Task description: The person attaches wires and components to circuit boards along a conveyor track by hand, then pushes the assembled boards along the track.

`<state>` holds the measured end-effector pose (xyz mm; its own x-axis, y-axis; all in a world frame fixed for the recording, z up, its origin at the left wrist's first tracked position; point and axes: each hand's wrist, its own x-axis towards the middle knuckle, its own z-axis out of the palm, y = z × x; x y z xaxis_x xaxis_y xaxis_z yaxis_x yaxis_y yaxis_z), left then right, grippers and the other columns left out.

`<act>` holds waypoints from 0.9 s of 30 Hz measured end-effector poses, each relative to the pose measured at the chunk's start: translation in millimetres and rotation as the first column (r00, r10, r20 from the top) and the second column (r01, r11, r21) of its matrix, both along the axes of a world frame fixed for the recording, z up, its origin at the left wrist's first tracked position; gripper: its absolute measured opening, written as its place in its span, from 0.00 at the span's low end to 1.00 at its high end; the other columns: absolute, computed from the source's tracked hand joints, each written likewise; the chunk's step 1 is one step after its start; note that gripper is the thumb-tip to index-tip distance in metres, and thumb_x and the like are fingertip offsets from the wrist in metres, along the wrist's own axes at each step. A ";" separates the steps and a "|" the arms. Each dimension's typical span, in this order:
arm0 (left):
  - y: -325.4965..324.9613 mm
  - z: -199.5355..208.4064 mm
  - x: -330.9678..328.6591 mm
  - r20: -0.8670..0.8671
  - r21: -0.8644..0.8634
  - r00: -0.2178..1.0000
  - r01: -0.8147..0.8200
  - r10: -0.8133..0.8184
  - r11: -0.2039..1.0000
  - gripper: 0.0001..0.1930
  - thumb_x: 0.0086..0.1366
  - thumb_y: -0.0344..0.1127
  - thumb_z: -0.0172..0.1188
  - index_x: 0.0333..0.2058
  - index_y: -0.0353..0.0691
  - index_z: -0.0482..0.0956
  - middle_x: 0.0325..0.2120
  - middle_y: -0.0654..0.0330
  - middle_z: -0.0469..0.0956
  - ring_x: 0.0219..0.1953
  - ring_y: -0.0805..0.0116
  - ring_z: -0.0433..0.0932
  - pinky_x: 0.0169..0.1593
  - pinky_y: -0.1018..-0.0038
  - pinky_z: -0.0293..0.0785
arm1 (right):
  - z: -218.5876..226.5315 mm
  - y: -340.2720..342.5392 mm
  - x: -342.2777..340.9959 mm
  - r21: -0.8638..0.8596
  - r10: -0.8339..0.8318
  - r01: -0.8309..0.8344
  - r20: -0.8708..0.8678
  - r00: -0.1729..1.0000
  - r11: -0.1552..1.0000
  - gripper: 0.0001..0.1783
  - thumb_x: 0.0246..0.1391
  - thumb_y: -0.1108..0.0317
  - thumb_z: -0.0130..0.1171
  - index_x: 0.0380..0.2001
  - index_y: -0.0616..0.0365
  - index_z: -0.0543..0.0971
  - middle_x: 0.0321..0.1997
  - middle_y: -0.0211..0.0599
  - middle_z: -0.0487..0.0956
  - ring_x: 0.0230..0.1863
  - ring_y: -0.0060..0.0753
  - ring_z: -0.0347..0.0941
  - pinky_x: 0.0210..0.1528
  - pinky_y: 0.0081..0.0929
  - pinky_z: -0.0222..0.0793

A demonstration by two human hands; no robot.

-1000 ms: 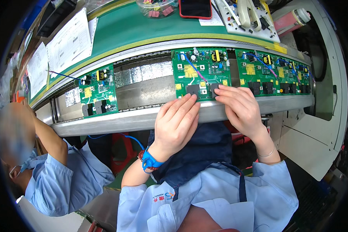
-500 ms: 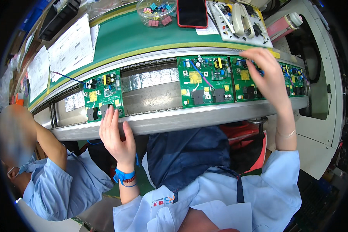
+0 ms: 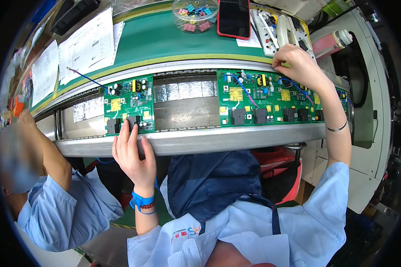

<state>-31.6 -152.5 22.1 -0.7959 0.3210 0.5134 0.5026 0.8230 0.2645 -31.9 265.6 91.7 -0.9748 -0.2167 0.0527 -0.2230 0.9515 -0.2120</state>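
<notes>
A green circuit board [image 3: 128, 104] with a blue wire sticking out past its far left corner lies across the conveyor rails. My left hand [image 3: 136, 162] rests at its near edge, fingers stretched out, the tips touching a black block-shaped component [image 3: 133, 121]. Farther right, another green circuit board [image 3: 240, 101] stands in a row with others edge to edge. My right hand [image 3: 295, 64] is over the far rail by the parts tray, beyond this row, its fingers curled together. Whatever those fingers may hold is hidden.
Behind the conveyor [image 3: 187, 102] lies a green mat [image 3: 151, 38] with paper sheets [image 3: 87, 46], a tub of binder clips [image 3: 194, 18] and a red-edged phone [image 3: 234, 20]. A tray of loose parts [image 3: 268, 46] stands near my right hand. A co-worker's arm [image 3: 53, 155] reaches in at left.
My right hand has moved from above the right-hand boards to the far rail, and its fingers have curled in. My left hand stays at its board. The whole view has shifted slightly.
</notes>
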 end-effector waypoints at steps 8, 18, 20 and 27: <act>4.2 4.3 -3.6 0.007 0.083 0.997 0.082 -0.083 0.993 0.14 0.54 0.27 0.61 0.42 0.34 0.77 0.49 0.50 0.76 0.51 0.55 0.74 0.57 0.60 0.64 | 14.3 -3.5 4.3 -0.122 0.037 -0.030 0.059 0.998 0.992 0.04 0.45 0.77 0.59 0.27 0.63 0.75 0.28 0.41 0.75 0.35 0.42 0.72 0.39 0.33 0.69; 36.5 5.4 14.0 0.076 0.228 0.970 0.209 -0.232 0.951 0.17 0.50 0.27 0.62 0.42 0.38 0.79 0.48 0.56 0.77 0.50 0.60 0.74 0.56 0.64 0.63 | 48.6 -73.7 -22.9 -0.239 0.121 -0.117 0.002 0.993 0.964 0.05 0.45 0.78 0.61 0.27 0.63 0.75 0.27 0.34 0.74 0.34 0.32 0.69 0.41 0.27 0.64; 36.3 8.3 14.0 0.059 0.242 0.970 0.217 -0.237 0.946 0.18 0.49 0.26 0.62 0.42 0.39 0.79 0.48 0.56 0.77 0.50 0.59 0.73 0.56 0.64 0.63 | 48.4 -100.4 -36.9 -0.260 0.263 -0.257 -0.011 0.965 0.931 0.06 0.45 0.77 0.61 0.28 0.61 0.75 0.29 0.34 0.74 0.36 0.34 0.68 0.43 0.28 0.63; 16.8 12.4 -10.5 -0.100 0.296 0.991 0.113 -0.087 0.949 0.19 0.47 0.23 0.61 0.42 0.40 0.79 0.49 0.55 0.72 0.51 0.54 0.67 0.55 0.64 0.63 | 27.0 -160.8 -82.9 -0.262 0.460 -0.446 -0.010 0.888 0.856 0.08 0.47 0.75 0.60 0.32 0.59 0.74 0.31 0.36 0.70 0.39 0.38 0.68 0.44 0.32 0.64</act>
<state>-42.1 -135.8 34.5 -0.7171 0.2178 0.6621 0.6097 0.6562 0.4445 -114.9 104.8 118.7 -0.7749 -0.6211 0.1174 -0.5987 0.6615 -0.4517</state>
